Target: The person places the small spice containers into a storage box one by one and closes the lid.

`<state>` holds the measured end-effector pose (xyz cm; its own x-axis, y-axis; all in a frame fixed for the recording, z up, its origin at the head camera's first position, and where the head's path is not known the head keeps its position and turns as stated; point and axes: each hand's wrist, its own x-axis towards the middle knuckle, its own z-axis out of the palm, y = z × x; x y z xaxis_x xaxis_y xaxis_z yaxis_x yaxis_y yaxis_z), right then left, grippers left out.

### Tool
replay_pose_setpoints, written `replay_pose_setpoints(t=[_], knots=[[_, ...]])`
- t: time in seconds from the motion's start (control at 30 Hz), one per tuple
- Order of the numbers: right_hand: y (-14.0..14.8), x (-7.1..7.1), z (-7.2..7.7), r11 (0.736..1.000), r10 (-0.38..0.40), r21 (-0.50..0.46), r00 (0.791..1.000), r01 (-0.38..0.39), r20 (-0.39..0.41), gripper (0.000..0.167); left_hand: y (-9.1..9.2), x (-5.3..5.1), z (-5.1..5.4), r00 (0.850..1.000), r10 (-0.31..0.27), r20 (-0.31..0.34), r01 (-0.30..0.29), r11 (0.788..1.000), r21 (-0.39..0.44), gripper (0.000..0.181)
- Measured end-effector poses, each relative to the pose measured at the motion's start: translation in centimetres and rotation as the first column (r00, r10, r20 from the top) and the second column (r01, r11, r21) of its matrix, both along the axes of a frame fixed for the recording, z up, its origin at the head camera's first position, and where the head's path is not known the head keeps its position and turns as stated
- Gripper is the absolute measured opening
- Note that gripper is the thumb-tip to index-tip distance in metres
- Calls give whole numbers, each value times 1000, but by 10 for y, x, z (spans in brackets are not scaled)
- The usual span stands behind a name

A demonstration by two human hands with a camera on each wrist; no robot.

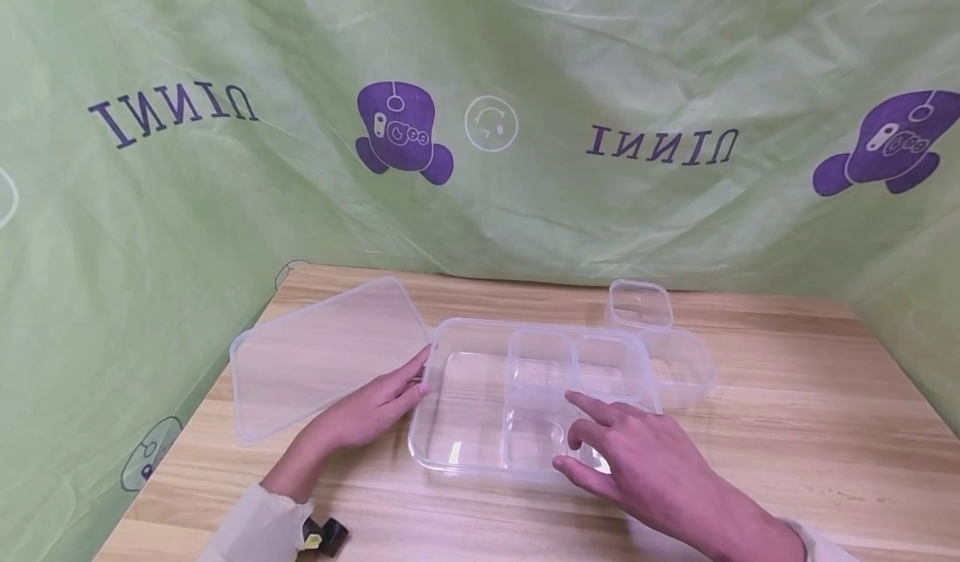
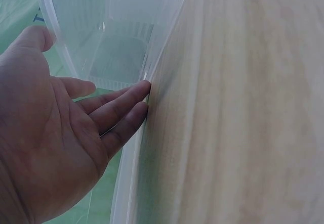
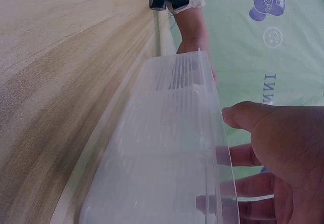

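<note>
A large clear plastic food container (image 1: 468, 466) sits on the table with small clear boxes inside its right part. Two of these, a back-left box (image 1: 542, 345) and a back-right box (image 1: 611, 353), show plainly. A front box (image 1: 534, 441) is visible too; the front-right corner is partly hidden. My left hand (image 1: 378, 408) rests against the container's left end, fingers extended; the left wrist view has its fingertips (image 2: 144, 87) low by the wall. Over the front-right part, my right hand (image 1: 637, 462) hovers with loosely bent fingers, some of them behind the near wall (image 3: 167, 148) in the right wrist view.
A flat translucent lid (image 1: 330, 362) lies left of the container. Two more small clear boxes stand outside it: one at the back right (image 1: 641, 305), another by its right end (image 1: 686, 370). A green printed curtain (image 1: 525, 212) hangs behind the wooden table (image 1: 810, 429).
</note>
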<state>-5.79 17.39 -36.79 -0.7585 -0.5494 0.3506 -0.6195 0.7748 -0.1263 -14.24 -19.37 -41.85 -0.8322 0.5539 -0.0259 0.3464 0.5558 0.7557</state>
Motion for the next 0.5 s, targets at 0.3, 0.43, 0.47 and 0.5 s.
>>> replay_pose_setpoints(t=[0.3, 0.43, 0.47, 0.5], knots=[[6, -2, 3, 995, 72, -64, 997, -74, -35, 13, 0, 0, 0, 1000, 3, 3, -3, 1000, 0, 64], [12, -7, 7, 989, 103, -92, 987, -114, -120, 16, 0, 0, 0, 1000, -2, 4, 2, 1000, 6, 64], [14, -9, 7, 988, 104, -98, 986, -117, -133, 19, 0, 0, 0, 1000, -4, 4, 4, 1000, 7, 64], [16, -11, 8, 987, 102, -107, 985, -118, -139, 21, 0, 0, 0, 1000, -6, 6, 6, 1000, 9, 65]])
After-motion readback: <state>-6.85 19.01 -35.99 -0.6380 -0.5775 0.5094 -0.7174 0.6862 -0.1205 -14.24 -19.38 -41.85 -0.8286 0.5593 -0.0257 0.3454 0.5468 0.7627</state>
